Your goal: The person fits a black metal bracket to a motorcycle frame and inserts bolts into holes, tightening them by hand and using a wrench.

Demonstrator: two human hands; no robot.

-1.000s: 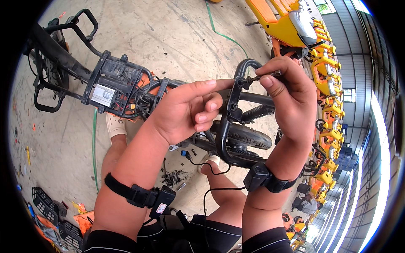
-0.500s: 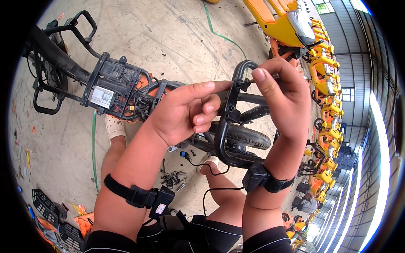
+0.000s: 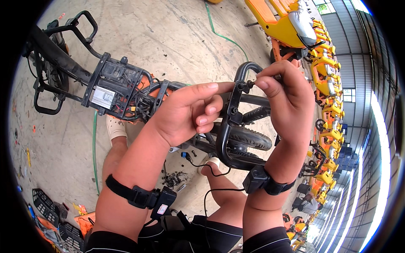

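In front of me stands a black tubular frame loop [image 3: 222,141] with a flat bracket [image 3: 233,103] on its near-left side. A dark bolt [image 3: 250,84] sticks out at the bracket's upper end. My left hand [image 3: 187,109] reaches in from the left, its index finger stretched against the bracket's upper part. The thumb lies out and the other fingers curl loosely, holding nothing visible. Beside the bolt, my right hand [image 3: 289,95] is closed in a pinch of thumb and index finger. Something small and dark shows between those fingers, mostly hidden.
A stripped vehicle chassis [image 3: 114,86] with exposed wiring extends left; its tyre [image 3: 249,138] sits behind the loop. Loose bolts [image 3: 173,179] and a blue-ended cable connector [image 3: 185,155] lie below. Yellow vehicles [image 3: 327,80] line the right. Black grilles [image 3: 45,206] lie lower left.
My right thumb and index finger have turned and shifted slightly about the bolt, with the wrist a little further right. My left hand has barely moved.
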